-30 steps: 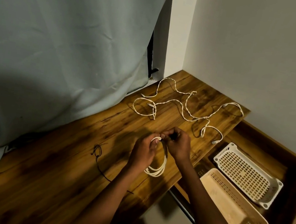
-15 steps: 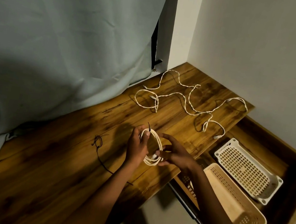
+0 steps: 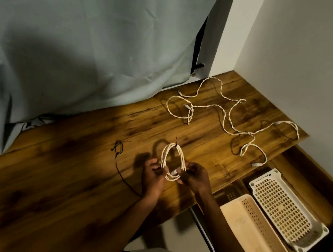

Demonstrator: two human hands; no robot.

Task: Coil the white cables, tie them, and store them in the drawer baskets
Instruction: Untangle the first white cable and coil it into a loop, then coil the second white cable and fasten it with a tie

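A coiled white cable (image 3: 166, 150) stands upright between my hands above the wooden desk (image 3: 66, 175), with a thin dark tie (image 3: 176, 142) sticking up at its top. My left hand (image 3: 152, 177) pinches the coil's left side. My right hand (image 3: 195, 177) pinches its lower right side near a connector. Loose white cables (image 3: 227, 122) lie tangled at the desk's far right. A white basket (image 3: 285, 210) and a beige basket (image 3: 256, 242) sit in the open drawer (image 3: 315, 171) to the right.
A thin dark string (image 3: 119, 151) lies on the desk left of my hands. A pale curtain (image 3: 77, 35) hangs along the desk's back edge. White walls close the far right corner. A darker basket (image 3: 230, 193) shows partly under the desk edge.
The coil has been turned upright, with the dark tie now at its top. My hands have shifted to the coil's lower sides. The camera moved a little.
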